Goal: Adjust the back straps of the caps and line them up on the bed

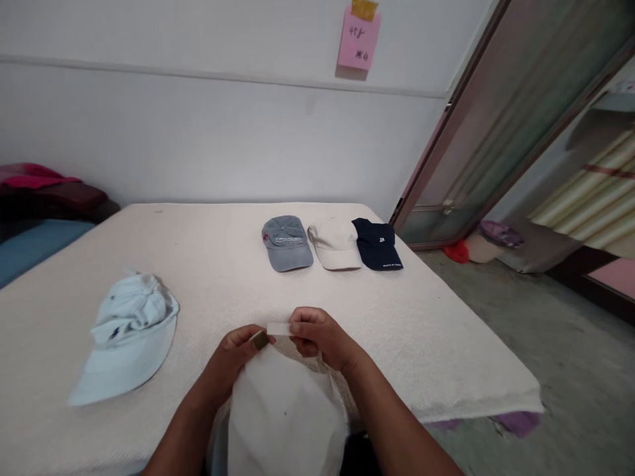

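Note:
A white baseball cap [288, 410] is held at the near edge of the table, its back opening turned away from me. My left hand [243, 350] pinches the strap end by a brass-coloured buckle [260, 340]. Between the fingers of my right hand [317, 334] is the other side of the pale strap [278, 329], which spans the gap between both hands. The cap's brim is out of view. To the left lies a crumpled light blue cap [131, 337], touched by neither hand.
Along the far right of the cloth-covered table [208, 258] sit a grey cap [288, 243], a cream cap [336, 243] and a navy cap [378, 244], side by side. A white wall [198, 139] with a pink note [358, 41] rises behind. Dark red and blue items stand left.

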Action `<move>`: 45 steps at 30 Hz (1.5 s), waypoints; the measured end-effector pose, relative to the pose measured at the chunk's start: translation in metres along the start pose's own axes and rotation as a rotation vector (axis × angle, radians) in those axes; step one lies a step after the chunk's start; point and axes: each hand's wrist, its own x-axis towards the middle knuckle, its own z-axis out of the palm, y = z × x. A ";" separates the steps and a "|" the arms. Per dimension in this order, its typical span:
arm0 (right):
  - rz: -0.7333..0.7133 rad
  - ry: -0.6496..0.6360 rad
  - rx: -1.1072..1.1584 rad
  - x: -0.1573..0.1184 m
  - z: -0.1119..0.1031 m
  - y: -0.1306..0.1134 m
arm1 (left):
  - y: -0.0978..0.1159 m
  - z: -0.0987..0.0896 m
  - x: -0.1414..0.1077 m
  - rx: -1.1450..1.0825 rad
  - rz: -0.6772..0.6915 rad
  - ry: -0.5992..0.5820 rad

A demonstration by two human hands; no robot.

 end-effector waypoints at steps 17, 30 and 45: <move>0.029 -0.066 -0.046 -0.004 -0.001 -0.003 | 0.000 0.001 -0.001 -0.030 -0.055 -0.045; 0.055 -0.114 -0.077 -0.007 -0.003 -0.005 | -0.002 0.001 0.001 -0.028 -0.060 -0.056; 0.087 -0.120 -0.123 -0.006 -0.005 -0.005 | -0.002 0.003 0.000 0.013 -0.095 -0.107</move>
